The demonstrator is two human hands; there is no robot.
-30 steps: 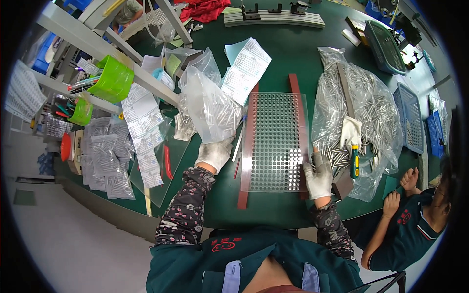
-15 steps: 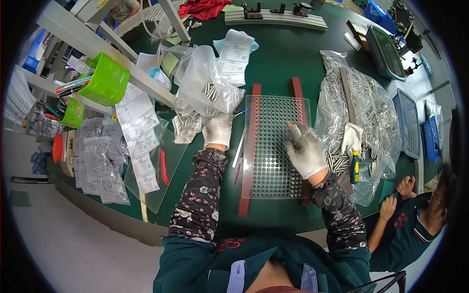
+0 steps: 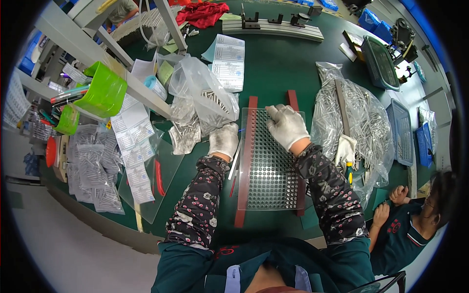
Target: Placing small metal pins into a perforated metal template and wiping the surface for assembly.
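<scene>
My left hand (image 3: 223, 140), in a whitish glove, is closed at the lower edge of a clear plastic bag (image 3: 205, 95) of metal pins; its fingertips are partly hidden. Over the far part of a clear perforated plate (image 3: 268, 161) is my gloved right hand (image 3: 288, 128). Its fingers are curled together, and anything between them is too small to make out. The plate, with rows of round holes, lies across two red-brown bars (image 3: 240, 219). Some near holes at its right look filled. A crumpled white glove (image 3: 185, 139) lies left of my left hand.
Right of the plate is a large clear bag of metal pins (image 3: 364, 119), with a white glove (image 3: 346, 149) and a yellow-green screwdriver (image 3: 349, 173) on it. Small bags of pins (image 3: 95, 163), paper sheets (image 3: 132, 146) and red-handled pliers (image 3: 159, 178) lie left. A co-worker (image 3: 405, 234) sits at the right.
My right hand has moved from the plate's right side to its far part, and its fingers have curled in. The left hand stays by the bag, whose pins now show more.
</scene>
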